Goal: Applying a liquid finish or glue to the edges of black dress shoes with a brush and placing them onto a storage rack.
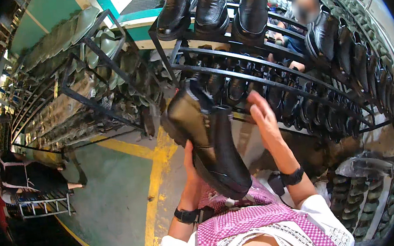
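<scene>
A black leather shoe [221,154] is held up in front of me, its toe pointing down toward my body and its opening facing the rack. My left hand [190,164] grips it from the left, with the thumb along the sole edge; its other fingers are hidden behind the shoe. Light gives the shoe's side a brownish sheen. To the right of the shoe, my right hand [264,119] is raised with fingers stretched out, slightly blurred. It appears apart from the shoe and holds nothing.
Ahead, a black metal rack [259,76] carries several black shoes [209,8] on two levels. More racks [94,85] with greenish shoe-shaped pieces stand at left. Another person [304,8] is beyond the rack; one [31,174] is at far left. Yellow lines [153,189] mark the floor.
</scene>
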